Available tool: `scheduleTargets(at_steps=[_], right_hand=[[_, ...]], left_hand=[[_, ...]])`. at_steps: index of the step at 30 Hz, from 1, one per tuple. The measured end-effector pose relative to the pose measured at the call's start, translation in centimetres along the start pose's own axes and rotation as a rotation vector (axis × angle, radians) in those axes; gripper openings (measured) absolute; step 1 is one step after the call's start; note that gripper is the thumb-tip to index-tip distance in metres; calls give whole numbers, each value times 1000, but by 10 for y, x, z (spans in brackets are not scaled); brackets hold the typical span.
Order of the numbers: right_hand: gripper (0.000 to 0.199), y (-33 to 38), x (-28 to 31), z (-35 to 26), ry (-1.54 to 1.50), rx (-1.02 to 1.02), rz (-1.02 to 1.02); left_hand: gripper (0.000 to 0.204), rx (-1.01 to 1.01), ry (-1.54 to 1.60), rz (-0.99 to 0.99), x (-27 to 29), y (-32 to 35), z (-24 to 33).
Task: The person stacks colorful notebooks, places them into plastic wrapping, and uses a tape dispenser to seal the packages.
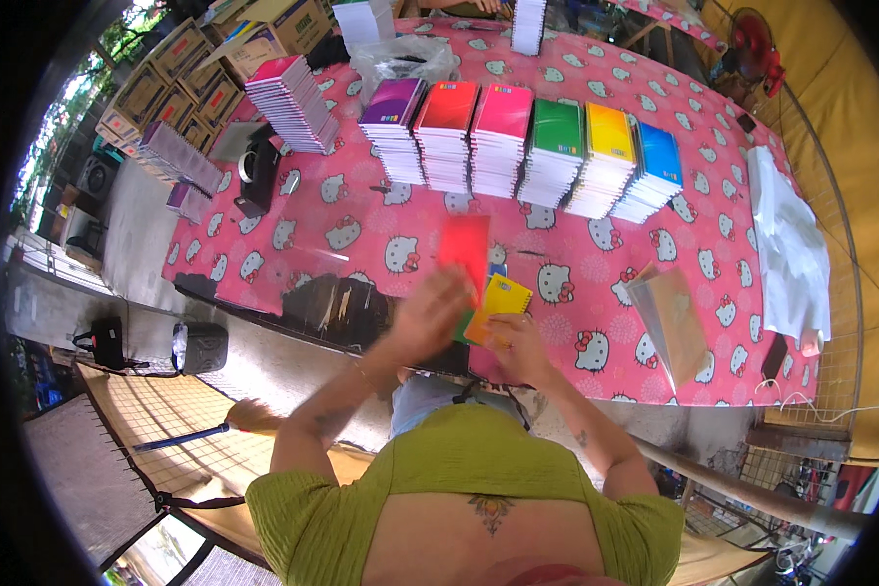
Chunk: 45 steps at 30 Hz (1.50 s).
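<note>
A red notebook [466, 242] is at my left hand [434, 311], blurred by motion, with my fingers closed at its lower left edge. Just to the right, my right hand [518, 344] grips a yellow spiral notebook [499, 301] near its lower edge. Parts of a green notebook [463, 328] and a blue notebook [497, 270] show from under the yellow one. Both hands are over the near edge of the table, close together. How many notebooks lie under the yellow one is hidden.
Beyond my hands stand stacks of spiral notebooks in several colours, among them a purple stack [395, 104] and a blue stack [659, 154]. Clear plastic sheets [672, 327] lie at right on the pink patterned tablecloth [596, 278]. Cardboard boxes [171, 88] are piled far left.
</note>
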State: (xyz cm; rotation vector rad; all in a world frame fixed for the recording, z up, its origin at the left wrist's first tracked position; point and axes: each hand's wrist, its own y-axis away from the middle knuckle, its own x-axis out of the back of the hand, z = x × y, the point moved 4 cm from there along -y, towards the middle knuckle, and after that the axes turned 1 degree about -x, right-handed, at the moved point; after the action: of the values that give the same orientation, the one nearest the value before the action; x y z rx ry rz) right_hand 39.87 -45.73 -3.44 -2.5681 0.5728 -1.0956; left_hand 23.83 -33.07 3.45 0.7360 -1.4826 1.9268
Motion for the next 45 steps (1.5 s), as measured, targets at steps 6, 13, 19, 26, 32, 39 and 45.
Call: scheduleTargets(at_steps=[6,13,19,26,32,39,45], right_hand=[[39,-82,68,49,65,-158,354],[52,-229,98,50,714,54,235],[31,-187,129,9,291,68,594],[34,-45,24,80,-425,-148,-251],[34,-38,-5,85,-606,-284,-276],[45,-84,32,66,-275,-385,4],[47,-221,18,-18,93,241,221]], left_hand=[[47,113,124,-214,-48,-3,3],[46,-60,-308,258,-23,-209,-104],[34,-6,-271,19,-52,-208,-159],[34,283,97,-122,81,-223,-59],[58,399,-2,-708,-55,-90,-12],[59,432,-235,87,-28,-119,-139],[70,325,-471,73,48,-133,-265]])
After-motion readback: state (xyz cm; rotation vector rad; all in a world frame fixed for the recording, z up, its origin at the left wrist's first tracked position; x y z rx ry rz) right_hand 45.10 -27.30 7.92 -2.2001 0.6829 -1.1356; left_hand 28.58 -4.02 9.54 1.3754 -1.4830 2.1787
